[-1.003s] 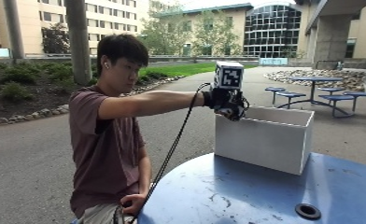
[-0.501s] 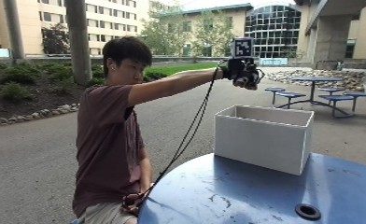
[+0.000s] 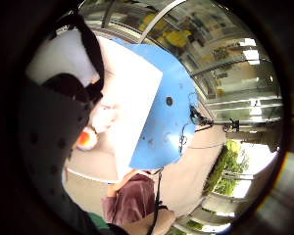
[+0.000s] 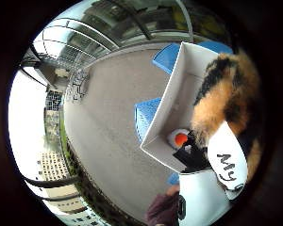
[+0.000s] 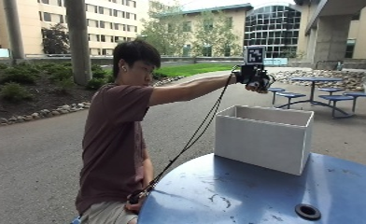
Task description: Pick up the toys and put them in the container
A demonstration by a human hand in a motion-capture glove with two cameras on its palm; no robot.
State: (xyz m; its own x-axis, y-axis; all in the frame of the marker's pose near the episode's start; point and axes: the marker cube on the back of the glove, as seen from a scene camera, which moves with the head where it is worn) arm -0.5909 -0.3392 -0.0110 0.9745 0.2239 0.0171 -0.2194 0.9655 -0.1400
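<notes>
High above the white rectangular box (image 5: 265, 136), toy ready to drop
Gloved right hand (image 5: 256, 80) has its grip around a fuzzy orange-and-black plush toy (image 4: 228, 101), held over the opening so it lands inside; box sits on the blue round surface (image 5: 245, 196).

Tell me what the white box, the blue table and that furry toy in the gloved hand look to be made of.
The white container looks like thin matte board or plastic sheet: flat panels, sharp edges, no gloss. The blue table appears to be painted metal, scuffed and faintly reflective. The orange and black plush toy held by the gloved right hand looks like fuzzy synthetic fur, with a white fabric tag.
</notes>
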